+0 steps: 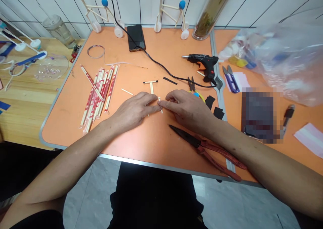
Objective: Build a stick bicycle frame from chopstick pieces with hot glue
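My left hand [135, 108] rests on the orange table, thumb and index finger closed on a small frame of pale wooden sticks [151, 88]. Its far end carries a crossbar [150, 82] with black tips. My right hand [190, 109] meets it from the other side, its fingertips pinching a short stick piece [162, 110] beside the frame. The fingers cover most of where the pieces meet, so I cannot tell whether they are joined. Below my right wrist lie long-nose pliers [199, 143] with red handles. A loose short stick [127, 91] lies beyond my left hand.
Wrapped chopsticks [97, 98] lie at left. A glue gun [203, 62], yellow-handled pliers [192, 84] and purple snips [232, 81] sit at right. A black cable [161, 67] crosses the table past a phone [136, 37]. Stick models with blue balls [104, 2] stand behind.
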The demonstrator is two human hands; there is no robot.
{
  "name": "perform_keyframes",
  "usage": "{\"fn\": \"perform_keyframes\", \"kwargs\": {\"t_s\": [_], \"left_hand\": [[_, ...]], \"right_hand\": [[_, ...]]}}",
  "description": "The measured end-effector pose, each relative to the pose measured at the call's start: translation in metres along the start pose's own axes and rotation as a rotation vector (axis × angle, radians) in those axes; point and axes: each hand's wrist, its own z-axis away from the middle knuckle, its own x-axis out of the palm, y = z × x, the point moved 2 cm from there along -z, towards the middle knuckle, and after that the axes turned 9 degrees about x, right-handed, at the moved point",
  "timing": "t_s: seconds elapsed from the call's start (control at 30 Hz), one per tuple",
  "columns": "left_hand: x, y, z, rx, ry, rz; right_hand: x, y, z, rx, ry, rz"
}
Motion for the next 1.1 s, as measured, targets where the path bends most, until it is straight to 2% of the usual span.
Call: {"fn": "perform_keyframes", "kwargs": {"t_s": [0.5, 0.8, 1.1], "left_hand": [[-0.0008, -0.0001, -0.0004, -0.001, -0.012, -0.007], [-0.0018, 0.0011, -0.0003, -0.004, -0.012, -0.004], [0.0001, 0.0003, 0.0008, 0.004, -0.001, -0.012]], "right_hand": [[-0.0028, -0.0011, -0.0002, -0.032, 0.018, 0.071], [0.0023, 0.0063, 0.0025, 0.033, 0.012, -0.055], [0.0027, 0.0045, 0.0017, 0.021, 0.019, -0.011]]}}
